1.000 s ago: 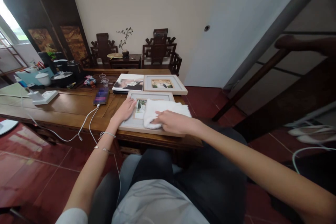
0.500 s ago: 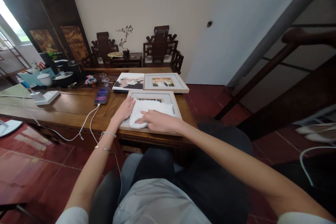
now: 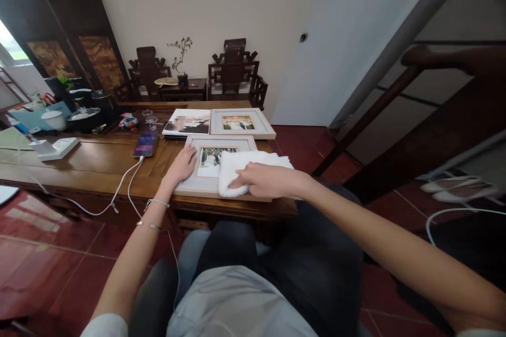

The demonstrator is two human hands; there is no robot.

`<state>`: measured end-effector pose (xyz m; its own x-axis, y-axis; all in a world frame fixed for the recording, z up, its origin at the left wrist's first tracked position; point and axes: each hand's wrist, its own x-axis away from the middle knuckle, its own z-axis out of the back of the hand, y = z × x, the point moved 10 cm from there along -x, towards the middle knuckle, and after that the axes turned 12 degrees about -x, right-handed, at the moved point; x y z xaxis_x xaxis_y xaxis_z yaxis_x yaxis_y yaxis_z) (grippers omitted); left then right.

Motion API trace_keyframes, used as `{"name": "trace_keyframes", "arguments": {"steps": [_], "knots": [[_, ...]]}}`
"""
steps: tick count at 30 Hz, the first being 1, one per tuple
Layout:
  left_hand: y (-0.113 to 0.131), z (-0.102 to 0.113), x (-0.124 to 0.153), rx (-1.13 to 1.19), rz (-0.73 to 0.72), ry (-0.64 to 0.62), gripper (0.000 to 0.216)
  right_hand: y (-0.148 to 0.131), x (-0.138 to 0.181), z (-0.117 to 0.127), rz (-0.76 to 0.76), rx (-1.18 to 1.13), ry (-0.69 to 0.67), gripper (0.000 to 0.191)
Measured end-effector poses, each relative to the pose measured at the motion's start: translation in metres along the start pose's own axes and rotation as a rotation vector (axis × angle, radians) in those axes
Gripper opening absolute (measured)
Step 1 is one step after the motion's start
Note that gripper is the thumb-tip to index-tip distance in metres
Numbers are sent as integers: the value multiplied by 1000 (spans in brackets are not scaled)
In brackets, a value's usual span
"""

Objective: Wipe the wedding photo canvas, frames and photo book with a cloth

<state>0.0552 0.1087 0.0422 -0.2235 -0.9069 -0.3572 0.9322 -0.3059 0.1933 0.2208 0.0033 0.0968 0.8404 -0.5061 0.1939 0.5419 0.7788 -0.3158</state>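
Note:
A light-framed photo frame lies flat near the front edge of the wooden table. My left hand rests flat on the frame's left border, fingers spread. My right hand presses a folded white cloth onto the right half of the frame; the cloth overhangs the frame's right side. The photo inside shows uncovered on the left.
Behind lie a second framed photo and a photo book. A phone with a white cable sits to the left, then a white power strip, pots and small cups. Dark chairs stand at the wall; a stair rail rises on the right.
My right hand slid the cloth left over the photo, then back right, uncovering the picture. My left hand stayed on the frame's left edge.

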Motion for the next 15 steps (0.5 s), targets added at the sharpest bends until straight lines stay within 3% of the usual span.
{"name": "trace_keyframes", "arguments": {"steps": [3, 9, 15], "knots": [[0, -1, -1, 0, -6, 4, 41, -17, -22, -7, 30, 7, -40, 58], [4, 3, 0, 43, -62, 6, 40, -39, -57, -11, 129, -60, 29, 57], [4, 2, 1, -39, -46, -7, 41, -15, -17, -11, -11, 3, -4, 59]]}}
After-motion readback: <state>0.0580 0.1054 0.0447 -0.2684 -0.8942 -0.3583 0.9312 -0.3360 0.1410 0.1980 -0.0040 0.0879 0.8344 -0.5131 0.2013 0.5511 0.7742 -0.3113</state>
